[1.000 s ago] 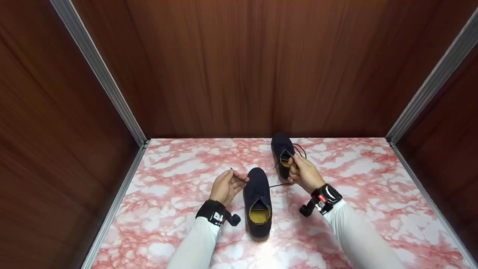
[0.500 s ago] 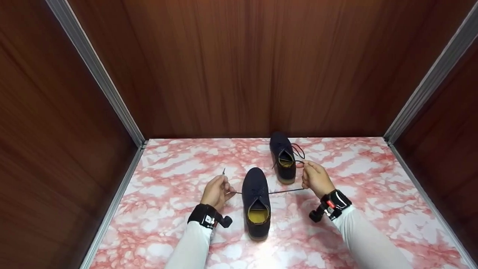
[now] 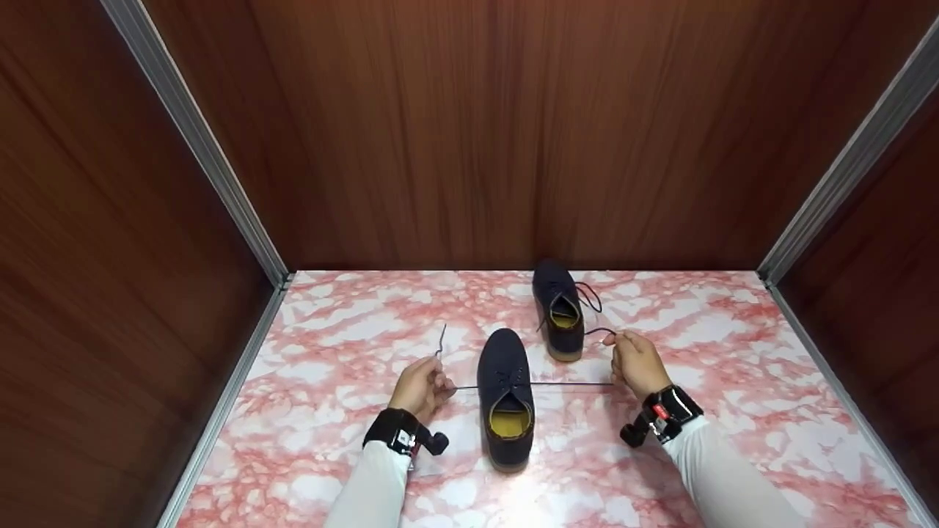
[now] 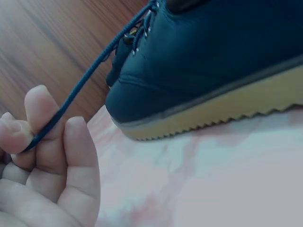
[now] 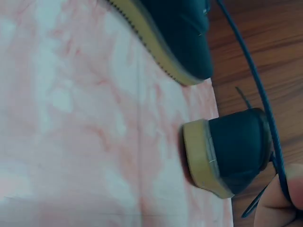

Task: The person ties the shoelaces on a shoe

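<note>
A dark navy lace-up shoe [image 3: 503,359] with a yellow insole stands upright on the table, toe pointing away. My left hand [image 3: 421,387], left of it, pinches one end of its shoelace [image 4: 87,75]; a loose tail sticks up past the fingers. On the other side my right hand [image 3: 637,362] pinches the opposite shoelace end [image 5: 255,75], and its tail curls toward the second shoe. Both laces run straight and taut from the shoe's eyelets, out to either side. In the left wrist view the lace passes between thumb and fingers.
The matching navy shoe [image 3: 563,312] stands farther back, near the rear wooden panel [image 3: 469,147], its laces [image 3: 589,295] lying loose at its right. Wooden side panels with grey metal rails [image 3: 213,158] border the red-and-white marbled table [image 3: 330,440].
My hands have moved apart, left hand to the left and right hand to the right, both slightly nearer me. The laces between them have been drawn out straight; the shoes have stayed put.
</note>
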A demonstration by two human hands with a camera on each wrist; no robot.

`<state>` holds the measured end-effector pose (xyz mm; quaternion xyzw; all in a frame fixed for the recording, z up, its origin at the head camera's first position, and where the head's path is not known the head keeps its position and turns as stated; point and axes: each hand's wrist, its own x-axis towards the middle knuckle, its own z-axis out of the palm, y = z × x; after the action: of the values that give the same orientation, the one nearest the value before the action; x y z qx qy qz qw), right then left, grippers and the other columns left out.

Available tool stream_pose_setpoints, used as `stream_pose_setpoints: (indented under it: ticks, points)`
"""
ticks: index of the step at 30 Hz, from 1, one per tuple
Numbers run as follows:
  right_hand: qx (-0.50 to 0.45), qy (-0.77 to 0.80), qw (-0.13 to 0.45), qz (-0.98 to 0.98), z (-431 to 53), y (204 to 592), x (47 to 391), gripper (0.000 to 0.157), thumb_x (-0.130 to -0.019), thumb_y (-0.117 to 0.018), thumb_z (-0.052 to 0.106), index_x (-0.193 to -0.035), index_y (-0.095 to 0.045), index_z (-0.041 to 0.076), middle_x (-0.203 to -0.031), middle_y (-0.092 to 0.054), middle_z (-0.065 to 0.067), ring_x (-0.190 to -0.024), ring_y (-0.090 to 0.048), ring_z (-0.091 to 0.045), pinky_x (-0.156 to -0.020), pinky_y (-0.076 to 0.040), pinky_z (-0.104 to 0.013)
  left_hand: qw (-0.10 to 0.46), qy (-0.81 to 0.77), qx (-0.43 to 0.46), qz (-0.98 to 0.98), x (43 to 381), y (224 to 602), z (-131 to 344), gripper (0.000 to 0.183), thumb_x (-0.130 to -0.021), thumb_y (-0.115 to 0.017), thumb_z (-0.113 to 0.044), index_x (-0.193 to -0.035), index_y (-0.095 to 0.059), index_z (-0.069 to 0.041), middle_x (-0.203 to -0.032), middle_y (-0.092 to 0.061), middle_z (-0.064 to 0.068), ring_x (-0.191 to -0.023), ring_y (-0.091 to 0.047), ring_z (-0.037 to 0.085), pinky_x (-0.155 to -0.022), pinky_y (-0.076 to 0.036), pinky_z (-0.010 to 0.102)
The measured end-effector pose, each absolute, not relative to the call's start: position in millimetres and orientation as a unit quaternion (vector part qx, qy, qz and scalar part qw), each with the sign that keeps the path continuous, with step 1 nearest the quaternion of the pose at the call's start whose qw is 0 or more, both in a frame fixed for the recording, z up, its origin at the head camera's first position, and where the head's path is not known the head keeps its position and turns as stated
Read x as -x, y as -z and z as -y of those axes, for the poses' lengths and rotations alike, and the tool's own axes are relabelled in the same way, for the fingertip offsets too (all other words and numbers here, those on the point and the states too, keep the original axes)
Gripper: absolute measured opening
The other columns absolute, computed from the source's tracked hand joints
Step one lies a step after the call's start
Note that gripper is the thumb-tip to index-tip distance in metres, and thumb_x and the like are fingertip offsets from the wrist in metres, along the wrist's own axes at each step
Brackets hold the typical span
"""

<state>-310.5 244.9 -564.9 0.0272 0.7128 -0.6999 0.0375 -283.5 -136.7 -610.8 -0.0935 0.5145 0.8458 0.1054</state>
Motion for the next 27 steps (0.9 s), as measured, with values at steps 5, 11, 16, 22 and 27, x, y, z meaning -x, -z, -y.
stream_pose_setpoints:
  ticks: [5, 11, 16, 22, 27]
  points:
    - [-0.030, 0.670, 0.043, -0.740, -246, 577, 311, 0.029, -0.112, -0.032, 0.014, -0.106, -0.054, -0.003, -0.052, -0.034, 0.008, -0.042, -0.031, -0.006, -0.043, -0.028, -0.023, 0.123, -0.845, 0.105, -0.510, 278, 625, 138, 0.030, -0.106, -0.043, -0.009, -0.077, -0.050, -0.015, -0.062, -0.049, -0.005, -0.070, -0.063, 0.014, -0.080, -0.057, 0.032]
    - [-0.044, 0.673, 0.058, -0.736, -245, 584, 311, 0.029, -0.112, -0.029, 0.014, -0.111, -0.052, -0.004, -0.052, -0.033, 0.008, -0.042, -0.030, -0.008, -0.046, -0.030, -0.028, 0.123, -0.850, 0.099, -0.503, 276, 632, 138, 0.031, -0.109, -0.042, -0.013, -0.080, -0.052, -0.014, -0.067, -0.050, -0.004, -0.074, -0.065, 0.015, -0.082, -0.058, 0.033]
    - [-0.042, 0.652, 0.067, -0.754, -246, 582, 309, 0.034, -0.113, -0.028, 0.015, -0.118, -0.053, -0.009, -0.054, -0.034, 0.008, -0.045, -0.033, -0.008, -0.047, -0.036, -0.027, 0.127, -0.846, 0.093, -0.509, 276, 633, 137, 0.034, -0.114, -0.037, -0.018, -0.083, -0.053, -0.012, -0.068, -0.053, -0.003, -0.073, -0.067, 0.015, -0.083, -0.059, 0.034]
    - [-0.040, 0.661, 0.066, -0.747, -244, 577, 308, 0.036, -0.113, -0.029, 0.016, -0.122, -0.053, -0.010, -0.054, -0.034, 0.008, -0.045, -0.032, -0.008, -0.047, -0.034, -0.025, 0.134, -0.848, 0.075, -0.508, 274, 634, 137, 0.033, -0.114, -0.037, -0.019, -0.088, -0.055, -0.011, -0.072, -0.057, -0.001, -0.076, -0.070, 0.017, -0.086, -0.060, 0.036]
    - [-0.015, 0.668, 0.077, -0.740, -242, 577, 307, 0.034, -0.114, -0.029, 0.015, -0.118, -0.054, -0.008, -0.054, -0.033, 0.008, -0.045, -0.031, -0.007, -0.050, -0.036, -0.027, 0.136, -0.848, 0.076, -0.506, 275, 634, 136, 0.032, -0.114, -0.035, -0.018, -0.090, -0.055, -0.010, -0.073, -0.059, 0.000, -0.079, -0.071, 0.018, -0.088, -0.060, 0.037]
